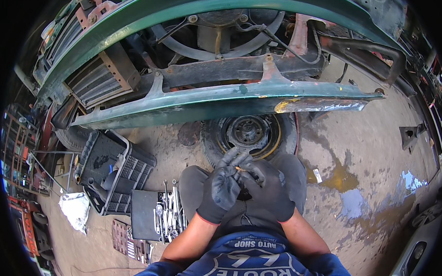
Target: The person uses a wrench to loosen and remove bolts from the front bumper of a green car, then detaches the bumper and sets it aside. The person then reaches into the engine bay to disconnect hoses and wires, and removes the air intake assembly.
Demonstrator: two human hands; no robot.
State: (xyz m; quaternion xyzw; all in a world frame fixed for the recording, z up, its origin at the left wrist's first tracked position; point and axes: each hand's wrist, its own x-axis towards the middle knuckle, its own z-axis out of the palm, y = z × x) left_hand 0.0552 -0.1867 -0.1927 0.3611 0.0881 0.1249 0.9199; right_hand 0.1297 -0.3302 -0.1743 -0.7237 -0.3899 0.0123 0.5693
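Observation:
My two hands, in dark work gloves, meet in front of my knees, close to a tyre on a steel wheel (248,131). My left hand (220,186) is turned palm up, its fingers stretched forward and slightly bent. Against its fingers lies the near end of a small orange-brown piece (239,169), too small to name. My right hand (269,188) pinches that piece between thumb and fingers from the right. Above the wheel runs a worn green metal crossbar (222,95) of a vehicle's front, its paint chipped toward the right end.
To the left are a black plastic crate (127,171), a dark mat (144,215) with several wrenches (167,211), a socket set (125,239) and a white bag (75,210). Wet stains (343,179) and a small white packet (317,175) mark the floor at right. A silver car (414,252) stands lower right.

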